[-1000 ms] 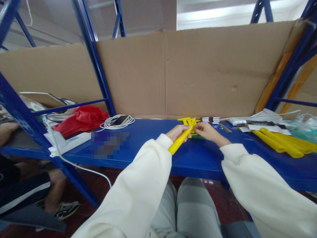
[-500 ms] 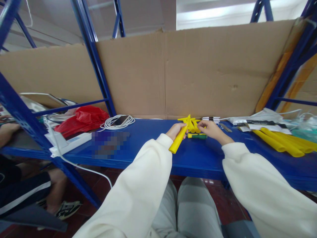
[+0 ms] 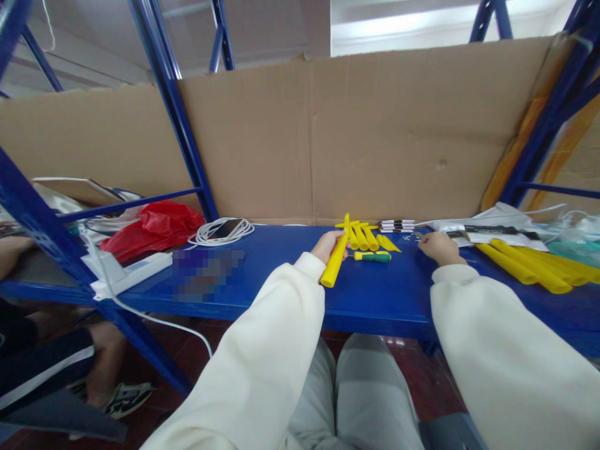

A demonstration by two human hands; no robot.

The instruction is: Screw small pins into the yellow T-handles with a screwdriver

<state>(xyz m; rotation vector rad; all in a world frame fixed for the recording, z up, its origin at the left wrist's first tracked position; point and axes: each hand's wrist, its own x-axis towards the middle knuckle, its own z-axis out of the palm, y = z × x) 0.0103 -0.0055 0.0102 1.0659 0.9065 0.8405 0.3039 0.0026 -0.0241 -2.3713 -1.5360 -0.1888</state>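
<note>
My left hand (image 3: pixel 329 245) is wrapped round a yellow tube (image 3: pixel 335 262) with a cross-shaped top, its wide end pointing toward me. To the right, my right hand (image 3: pixel 439 247) has its fingers closed at a small grey flat piece (image 3: pixel 418 235) on the blue table. Between my hands lie several yellow tubes (image 3: pixel 364 236), some small yellow pointed pieces (image 3: pixel 388 244) and a green and yellow screwdriver (image 3: pixel 372 256). Tiny silvery parts (image 3: pixel 407 237) are scattered just left of my right hand.
Black and white strips (image 3: pixel 397 225) lie near the cardboard wall (image 3: pixel 375 137). More yellow tubes (image 3: pixel 539 269) and plastic bags are at the right. At the left are a coiled white cable (image 3: pixel 220 231), a power strip (image 3: pixel 145 270), a red bag (image 3: pixel 159 225) and a seated person (image 3: pixel 51 356).
My right hand has moved right, away from the yellow pieces, to the small grey piece. The held tube has turned slightly more upright, and the yellow pieces between my hands now show more fully.
</note>
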